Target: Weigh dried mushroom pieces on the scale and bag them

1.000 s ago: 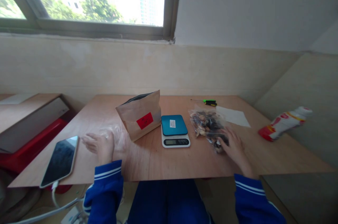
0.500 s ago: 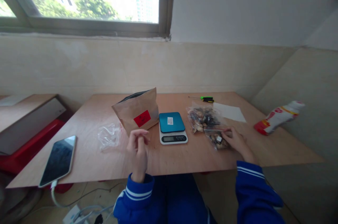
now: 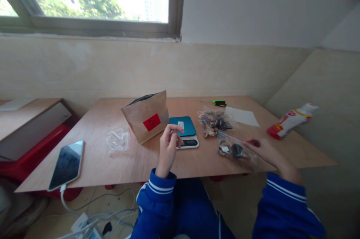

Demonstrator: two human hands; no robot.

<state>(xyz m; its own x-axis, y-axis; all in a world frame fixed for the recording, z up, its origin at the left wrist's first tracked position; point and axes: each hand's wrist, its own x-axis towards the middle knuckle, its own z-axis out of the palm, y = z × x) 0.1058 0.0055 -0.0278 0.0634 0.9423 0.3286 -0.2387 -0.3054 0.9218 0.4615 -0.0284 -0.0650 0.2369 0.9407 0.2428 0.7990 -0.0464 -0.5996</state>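
Note:
A small clear zip bag [image 3: 235, 149] with dark, dried-looking pieces and a white label inside lies near the front edge of the table. My right hand [image 3: 263, 151] pinches its upper right edge. Above the front of a kitchen scale [image 3: 189, 128] with a blue top hovers my left hand [image 3: 169, 143], fingers loosely bent and apart, holding nothing. It hides part of the scale's display. Left of the scale stands a brown paper pouch [image 3: 146, 128] with a red label, its top gaping. Behind the small bag rests a larger clear bag [image 3: 214, 122] of brown and dark dried pieces.
A crumpled clear plastic bag [image 3: 117, 141] and a phone [image 3: 67, 164] on a cable lie at left. At right are white paper [image 3: 243, 116], a tilted red-and-white bottle [image 3: 292, 122], and screwdrivers [image 3: 219, 102] at the back. Cables hang below the table's front edge.
My left hand has moved right, from in front of the pouch to over the scale. My right hand has drawn rightward, and the small bag has turned, showing a dark round piece.

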